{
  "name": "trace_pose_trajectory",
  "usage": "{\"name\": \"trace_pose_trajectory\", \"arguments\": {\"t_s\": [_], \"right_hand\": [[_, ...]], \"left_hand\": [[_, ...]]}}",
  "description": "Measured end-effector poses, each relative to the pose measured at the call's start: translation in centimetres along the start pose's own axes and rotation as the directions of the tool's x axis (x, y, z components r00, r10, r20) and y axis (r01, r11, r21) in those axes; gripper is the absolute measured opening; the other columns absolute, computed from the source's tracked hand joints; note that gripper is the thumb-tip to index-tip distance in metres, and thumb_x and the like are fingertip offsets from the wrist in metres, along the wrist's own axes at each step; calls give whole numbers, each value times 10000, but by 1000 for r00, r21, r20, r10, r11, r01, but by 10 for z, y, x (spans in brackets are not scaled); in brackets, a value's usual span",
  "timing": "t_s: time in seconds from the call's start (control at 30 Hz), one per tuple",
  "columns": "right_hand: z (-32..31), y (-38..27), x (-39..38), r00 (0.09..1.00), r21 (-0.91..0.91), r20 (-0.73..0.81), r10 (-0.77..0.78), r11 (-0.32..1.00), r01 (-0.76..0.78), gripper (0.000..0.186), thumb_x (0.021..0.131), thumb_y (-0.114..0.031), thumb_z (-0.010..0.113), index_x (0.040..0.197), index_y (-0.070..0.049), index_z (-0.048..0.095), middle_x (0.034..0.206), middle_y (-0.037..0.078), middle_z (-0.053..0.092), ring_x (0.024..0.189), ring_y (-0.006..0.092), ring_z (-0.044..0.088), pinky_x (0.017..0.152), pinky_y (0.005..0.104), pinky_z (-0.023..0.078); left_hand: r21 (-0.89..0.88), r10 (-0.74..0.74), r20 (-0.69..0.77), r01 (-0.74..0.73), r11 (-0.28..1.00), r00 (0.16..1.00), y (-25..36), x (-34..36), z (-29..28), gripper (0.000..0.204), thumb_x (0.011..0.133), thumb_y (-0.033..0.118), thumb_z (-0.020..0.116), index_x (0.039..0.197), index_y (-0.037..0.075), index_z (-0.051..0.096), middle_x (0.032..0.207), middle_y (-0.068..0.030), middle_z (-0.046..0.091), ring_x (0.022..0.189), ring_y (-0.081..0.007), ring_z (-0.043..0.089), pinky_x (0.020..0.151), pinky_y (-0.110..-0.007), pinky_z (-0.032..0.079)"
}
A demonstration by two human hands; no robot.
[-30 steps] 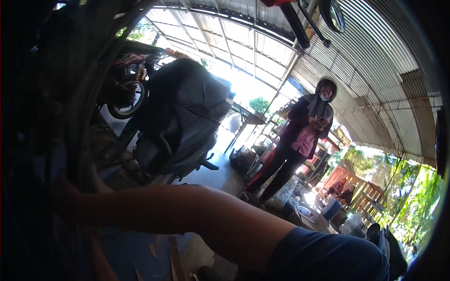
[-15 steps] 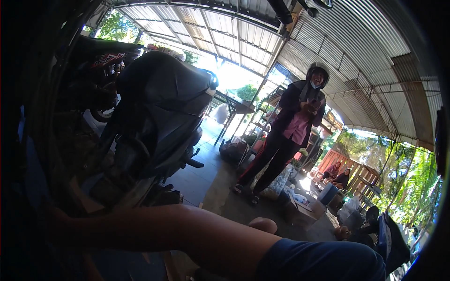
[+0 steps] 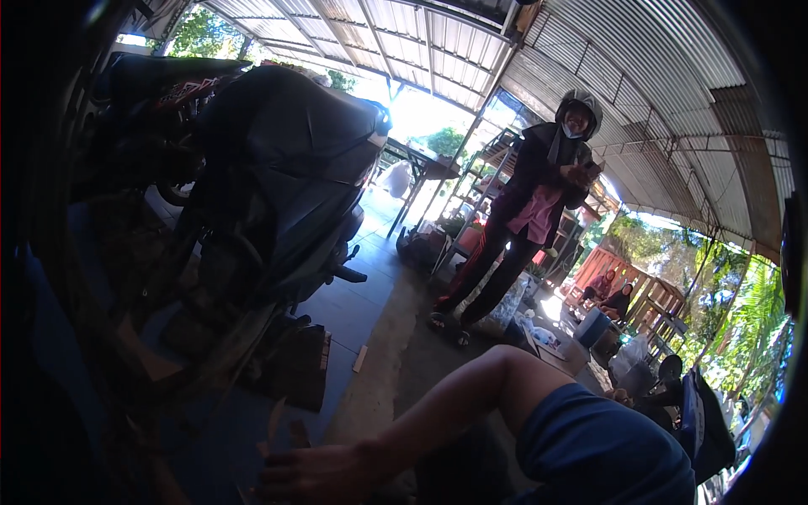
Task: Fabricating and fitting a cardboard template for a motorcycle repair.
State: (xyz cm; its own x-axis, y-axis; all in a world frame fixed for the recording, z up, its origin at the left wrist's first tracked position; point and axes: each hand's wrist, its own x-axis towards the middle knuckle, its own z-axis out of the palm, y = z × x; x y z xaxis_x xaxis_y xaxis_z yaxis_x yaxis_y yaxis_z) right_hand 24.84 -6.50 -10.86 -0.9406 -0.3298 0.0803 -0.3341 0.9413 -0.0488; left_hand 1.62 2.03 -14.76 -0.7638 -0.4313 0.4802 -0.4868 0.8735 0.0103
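From the lower right, my right arm in a short blue sleeve bends at the elbow and reaches down toward the lower left. At its end my right hand is low over the dark floor, its fingers curled in. What they hold, if anything, is lost in shadow. Thin brown strips lie just beyond the fingers. Above them stands a dark motorcycle, its rear toward me. A dark flat piece with a ragged edge lies on the tiles under it. My left hand does not show.
A person in a helmet stands ahead, hands together at the chest. Behind my elbow are a cardboard box and plastic bags. Another motorcycle is at the lower right. Two people sit by a wooden fence. A table stands farther back.
My right hand has drawn back from the far left beside the motorcycle to the lower middle. The elbow is now sharply bent. The standing person appears slightly farther right.
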Motion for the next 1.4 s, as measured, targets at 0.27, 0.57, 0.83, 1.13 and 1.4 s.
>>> {"name": "trace_pose_trajectory", "arguments": {"t_s": [0.27,0.57,0.83,1.13,1.4], "right_hand": [[-23,12,-14,961,209,277,17,975,-77,141,855,-157,640,943,-55,681,882,149,644,837,311,656,724,409,536],[-8,9,-35,931,162,365,-1,985,-62,208,852,-260,604,986,-108,649,1012,104,619,907,258,626,760,382,480],[-49,14,-54,947,325,317,58,931,-166,487,804,-222,659,1277,-133,585,1134,108,622,1045,288,618,941,423,462],[-39,35,39,956,340,-54,290,905,-255,310,798,-7,719,1102,-23,661,993,119,665,868,263,690,700,334,577],[-36,76,223,973,-388,-162,-163,917,89,200,872,-125,666,1041,-18,667,949,120,675,827,249,686,682,363,568]], "left_hand": [[274,30,-389,85,958,921,63,-114,-35,416,983,353,451,1258,43,487,1278,-141,548,1169,-283,534,1013,-415,405],[516,184,-771,430,740,609,116,-203,-5,543,990,414,440,1376,35,399,1376,-156,494,1260,-294,484,1091,-428,351],[393,758,-581,918,-59,297,4,-16,303,664,997,467,429,1481,27,320,1463,-170,447,1340,-304,439,1161,-440,302],[162,844,-289,892,-423,452,-35,21,217,493,1009,289,481,1360,-53,429,1317,-168,556,1141,-264,614,971,-381,551],[343,982,-116,934,-99,147,-43,35,187,397,1027,322,408,1225,3,537,1172,-107,632,1021,-176,662,892,-311,581]]}}
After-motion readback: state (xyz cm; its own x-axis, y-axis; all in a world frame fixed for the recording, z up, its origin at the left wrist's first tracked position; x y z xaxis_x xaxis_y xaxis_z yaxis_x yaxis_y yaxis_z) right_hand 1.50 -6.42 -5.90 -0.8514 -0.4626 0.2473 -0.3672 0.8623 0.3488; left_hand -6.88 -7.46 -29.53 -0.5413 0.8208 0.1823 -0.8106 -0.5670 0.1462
